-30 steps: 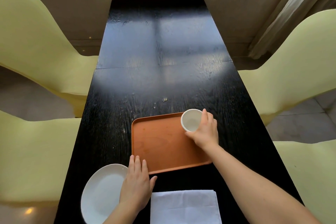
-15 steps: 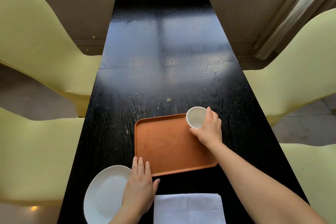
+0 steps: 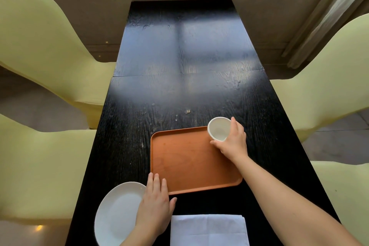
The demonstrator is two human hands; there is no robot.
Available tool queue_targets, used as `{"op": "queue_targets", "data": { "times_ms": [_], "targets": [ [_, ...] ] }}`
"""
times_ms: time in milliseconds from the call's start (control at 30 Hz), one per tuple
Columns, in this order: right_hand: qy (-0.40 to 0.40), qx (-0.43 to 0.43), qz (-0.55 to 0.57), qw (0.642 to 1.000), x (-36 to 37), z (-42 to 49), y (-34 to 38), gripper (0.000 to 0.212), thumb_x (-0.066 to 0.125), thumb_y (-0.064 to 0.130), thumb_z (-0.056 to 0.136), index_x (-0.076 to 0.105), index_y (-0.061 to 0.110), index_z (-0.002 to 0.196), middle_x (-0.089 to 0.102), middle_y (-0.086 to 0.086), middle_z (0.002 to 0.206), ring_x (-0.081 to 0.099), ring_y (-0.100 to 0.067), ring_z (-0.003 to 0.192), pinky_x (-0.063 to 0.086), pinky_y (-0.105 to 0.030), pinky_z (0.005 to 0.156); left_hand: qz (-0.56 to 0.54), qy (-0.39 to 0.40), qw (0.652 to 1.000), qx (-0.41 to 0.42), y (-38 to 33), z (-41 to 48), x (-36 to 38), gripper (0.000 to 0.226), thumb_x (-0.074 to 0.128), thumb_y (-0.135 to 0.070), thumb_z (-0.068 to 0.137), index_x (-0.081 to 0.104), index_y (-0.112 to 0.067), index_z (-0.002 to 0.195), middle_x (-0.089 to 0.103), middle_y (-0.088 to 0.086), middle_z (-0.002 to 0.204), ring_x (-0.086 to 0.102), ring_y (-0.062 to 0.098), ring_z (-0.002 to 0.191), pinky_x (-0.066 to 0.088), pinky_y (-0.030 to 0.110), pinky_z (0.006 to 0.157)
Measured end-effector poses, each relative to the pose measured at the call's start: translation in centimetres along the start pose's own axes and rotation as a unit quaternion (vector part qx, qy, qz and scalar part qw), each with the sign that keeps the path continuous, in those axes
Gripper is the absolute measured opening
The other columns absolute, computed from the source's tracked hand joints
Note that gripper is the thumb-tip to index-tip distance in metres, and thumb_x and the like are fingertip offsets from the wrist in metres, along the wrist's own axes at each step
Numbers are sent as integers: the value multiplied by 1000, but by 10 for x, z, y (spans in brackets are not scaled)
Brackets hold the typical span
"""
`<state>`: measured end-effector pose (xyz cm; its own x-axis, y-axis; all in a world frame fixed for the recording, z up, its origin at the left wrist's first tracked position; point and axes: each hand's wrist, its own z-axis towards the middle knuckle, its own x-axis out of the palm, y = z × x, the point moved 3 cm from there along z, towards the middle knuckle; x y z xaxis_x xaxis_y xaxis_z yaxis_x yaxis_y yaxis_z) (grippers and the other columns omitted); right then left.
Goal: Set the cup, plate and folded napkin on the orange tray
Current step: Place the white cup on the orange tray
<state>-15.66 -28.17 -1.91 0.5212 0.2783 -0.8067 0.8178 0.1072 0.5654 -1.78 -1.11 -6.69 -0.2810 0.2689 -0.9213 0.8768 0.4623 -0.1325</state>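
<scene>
Closest to the person, at 6 o'clock, the folded napkin [image 3: 208,229] lies flat on the black tabletop [image 3: 179,89]. It is not on the tray. Just beside it, at 7 o'clock, sits the white plate [image 3: 116,211], also on the tabletop. The left hand [image 3: 154,203] lies flat and spread, fingers together, holding nothing. It covers the plate's right edge and its fingertips touch the near left corner of the orange tray [image 3: 191,161].

The tray is a little farther out, in the middle. It has nothing in its middle part.

At the tray's far right corner, about 1 o'clock, the right hand [image 3: 232,141] is wrapped around the white cup [image 3: 219,128]. The cup looks tipped a bit. I cannot tell if its bottom touches the tray.

To do this step well, I think the cup should go down straight and gently, well inside the rim, not on it. Leave room for the plate and napkin. Let go only when it stands flat.
</scene>
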Motion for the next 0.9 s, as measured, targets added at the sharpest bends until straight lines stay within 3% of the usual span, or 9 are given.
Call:
{"op": "queue_targets", "data": {
  "times_ms": [67, 200, 400, 633, 800, 900],
  "targets": [
    [4, 1, 5, 1000, -2, -1, -2, 122, 90, 38, 62, 15, 15, 155, 23, -13, 158, 29, -36, 139, 32, -46, 112, -9, -5, 1000, 2, 0, 0, -1, 73, 32, -54, 97, 23, -5, 151, 15, 20, 162, -6, 35, 150, 14, 42, 122],
    [-7, -19, 11, 1000, -5, -5, -2, 104, 86, 29, 64, 30, 12, 150, 37, -9, 151, 41, -33, 133, 41, -43, 106, -23, -3, 1000, -2, 1, -1, -2, 73, 31, -54, 98, 21, -7, 152, 13, 17, 163, -7, 32, 150, 15, 39, 121],
    [-12, -17, 31, 999, 1, -11, 3, 98, 86, 28, 60, 37, 12, 144, 43, -8, 146, 48, -33, 125, 45, -42, 99, -22, 1, 1000, 3, 5, -1, -3, 71, 29, -52, 98, 20, -8, 152, 11, 17, 163, -9, 31, 150, 11, 38, 121],
    [26, -11, 33, 999, 0, -16, 0, 117, 92, 31, 62, 21, 12, 154, 24, -13, 157, 31, -30, 141, 32, -43, 115, -35, -7, 999, 8, 4, -3, -4, 69, 32, -50, 98, 21, -8, 152, 13, 16, 163, -7, 31, 150, 12, 38, 121],
    [-83, -125, 3, 989, -11, -54, 19, 79, 85, 20, 73, 47, 5, 140, 48, -18, 136, 45, -37, 121, 43, -45, 99, -71, -30, 997, 10, 15, -12, -12, 66, 34, -47, 98, 23, -11, 152, 15, 12, 163, -4, 27, 151, 10, 37, 122],
    [-109, -201, -7, 973, -6, -89, 31, 55, 82, 10, 76, 60, 2, 126, 62, -15, 118, 54, -32, 107, 50, -44, 91, -65, -54, 996, -7, 35, -27, -21, 61, 48, -42, 96, 38, -7, 145, 34, 18, 155, 15, 34, 148, 20, 43, 120]
  ]
}}
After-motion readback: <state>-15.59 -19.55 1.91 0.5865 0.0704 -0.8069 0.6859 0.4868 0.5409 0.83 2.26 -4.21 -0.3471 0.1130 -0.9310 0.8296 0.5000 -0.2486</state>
